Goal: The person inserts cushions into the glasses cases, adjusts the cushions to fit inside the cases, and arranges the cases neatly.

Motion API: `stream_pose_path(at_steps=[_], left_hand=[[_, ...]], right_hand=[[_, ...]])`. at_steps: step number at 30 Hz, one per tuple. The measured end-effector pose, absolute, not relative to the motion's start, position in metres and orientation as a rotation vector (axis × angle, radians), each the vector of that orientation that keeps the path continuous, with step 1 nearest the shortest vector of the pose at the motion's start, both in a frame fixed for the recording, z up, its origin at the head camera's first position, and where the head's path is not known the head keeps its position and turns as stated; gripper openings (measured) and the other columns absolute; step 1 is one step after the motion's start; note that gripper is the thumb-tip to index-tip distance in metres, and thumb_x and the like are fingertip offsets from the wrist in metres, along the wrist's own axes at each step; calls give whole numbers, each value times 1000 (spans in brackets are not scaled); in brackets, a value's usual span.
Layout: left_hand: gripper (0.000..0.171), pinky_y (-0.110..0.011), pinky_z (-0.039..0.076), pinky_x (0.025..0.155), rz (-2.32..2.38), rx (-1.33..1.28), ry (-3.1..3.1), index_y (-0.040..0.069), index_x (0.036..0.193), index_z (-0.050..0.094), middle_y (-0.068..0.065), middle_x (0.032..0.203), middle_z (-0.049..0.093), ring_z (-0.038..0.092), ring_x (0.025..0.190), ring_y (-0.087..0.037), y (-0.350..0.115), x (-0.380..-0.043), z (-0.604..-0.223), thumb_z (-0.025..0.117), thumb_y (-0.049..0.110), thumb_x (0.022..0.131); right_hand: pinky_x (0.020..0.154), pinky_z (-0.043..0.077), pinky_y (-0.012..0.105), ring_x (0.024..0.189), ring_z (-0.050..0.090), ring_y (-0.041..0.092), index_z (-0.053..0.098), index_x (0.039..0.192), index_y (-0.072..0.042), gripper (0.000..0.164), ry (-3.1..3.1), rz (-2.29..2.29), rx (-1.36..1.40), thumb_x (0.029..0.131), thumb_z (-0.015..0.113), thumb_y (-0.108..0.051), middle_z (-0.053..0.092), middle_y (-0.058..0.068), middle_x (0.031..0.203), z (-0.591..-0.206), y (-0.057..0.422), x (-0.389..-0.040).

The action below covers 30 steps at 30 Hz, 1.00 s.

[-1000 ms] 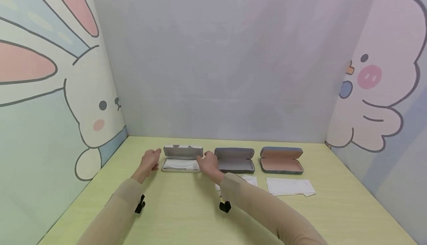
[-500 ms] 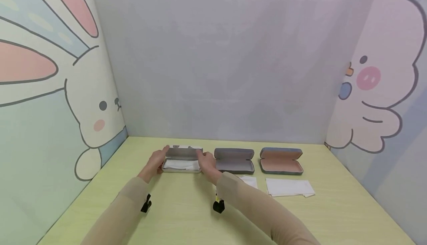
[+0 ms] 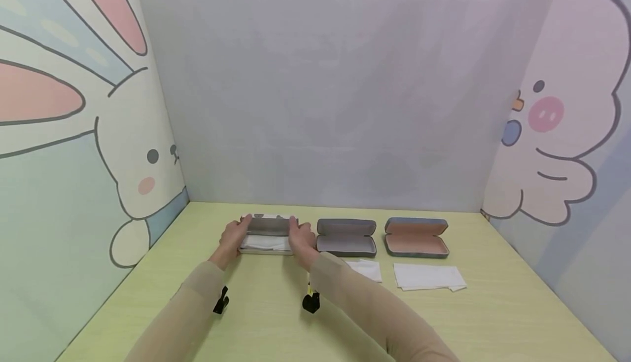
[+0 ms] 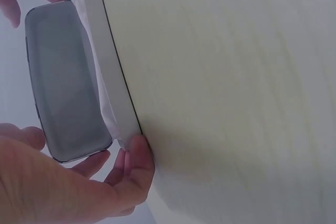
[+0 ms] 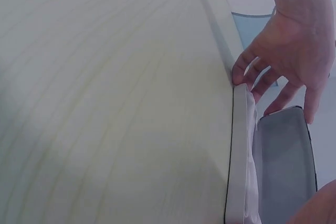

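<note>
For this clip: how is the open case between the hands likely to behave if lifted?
The case is probably stiff, as its walls look straight and crisp. Its raised lid may swing, since it stands open along the back edge. The white cloth inside looks thin and loose, so it could slide if tilted.

Three open cases line up in the lower middle of the frame: a light-rimmed case (image 3: 268,227) left of centre, a dark grey case (image 3: 346,241) just right of centre, and a blue case (image 3: 416,240) farther right. White cloths make three: an inner cloth (image 3: 263,242) in the leftmost case, a partly hidden cloth (image 3: 367,270) below the middle one, and a right-hand cloth (image 3: 429,276). There are two hands, left hand (image 3: 234,235) and right hand (image 3: 302,237), and two sleeves (image 3: 179,310). Two small black pieces (image 3: 221,300) show at lower centre-left; one tabletop (image 3: 276,318) fills the bottom. Cartoon figures: two, a rabbit (image 3: 135,148) at left, a bird (image 3: 552,110) at right.
</note>
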<state>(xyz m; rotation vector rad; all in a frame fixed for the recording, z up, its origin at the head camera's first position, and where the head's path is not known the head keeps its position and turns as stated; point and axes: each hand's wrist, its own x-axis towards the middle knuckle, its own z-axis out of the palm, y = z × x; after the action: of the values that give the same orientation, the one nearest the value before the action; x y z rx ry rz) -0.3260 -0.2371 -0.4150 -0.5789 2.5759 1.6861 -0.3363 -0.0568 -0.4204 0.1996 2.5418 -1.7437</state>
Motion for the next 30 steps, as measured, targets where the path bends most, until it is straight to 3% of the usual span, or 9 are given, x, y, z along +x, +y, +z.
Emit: stream_pose_path(at_steps=[6, 14, 20, 26, 30], left_hand=[[76, -50, 45, 98, 1687, -606, 2575, -5, 147, 27, -28, 142, 37, 39, 118, -38, -238, -330, -416, 32, 54, 99], [77, -45, 50, 93, 1692, -601, 2557, -6, 147, 27, -26, 140, 39, 45, 114, -33, -236, -329, -417, 34, 54, 99], [74, -37, 51, 81, 1738, -603, 2528, -5, 147, 29, -24, 137, 43, 51, 104, -27, -237, -328, -414, 38, 51, 99], [68, -27, 47, 65, 1770, -636, 2517, -4, 144, 36, -20, 125, 50, 52, 84, -19, -239, -324, -412, 43, 48, 99], [65, -26, 50, 63, 1800, -626, 2506, -3, 143, 37, -21, 122, 52, 55, 77, -14, -241, -321, -412, 45, 44, 99]], right_hand=[[106, 36, 59, 132, 37, 42, 41, 137, -5, 61, 2461, -1823, 279, 99, 39, -53, 47, 22, 132, -418, -61, -337], [111, 31, 61, 136, 33, 42, 40, 139, -6, 59, 2439, -1835, 341, 99, 43, -50, 45, 22, 136, -418, -61, -339], [107, 37, 58, 130, 39, 42, 45, 130, -6, 50, 2449, -1825, 295, 100, 45, -45, 51, 20, 127, -417, -59, -340], [89, 48, 47, 104, 52, 31, 51, 113, -6, 35, 2411, -1843, 252, 100, 48, -39, 55, 13, 105, -416, -58, -338], [74, 47, 36, 89, 51, 25, 51, 107, -6, 30, 2390, -1854, 225, 100, 50, -36, 55, 11, 98, -417, -57, -338]])
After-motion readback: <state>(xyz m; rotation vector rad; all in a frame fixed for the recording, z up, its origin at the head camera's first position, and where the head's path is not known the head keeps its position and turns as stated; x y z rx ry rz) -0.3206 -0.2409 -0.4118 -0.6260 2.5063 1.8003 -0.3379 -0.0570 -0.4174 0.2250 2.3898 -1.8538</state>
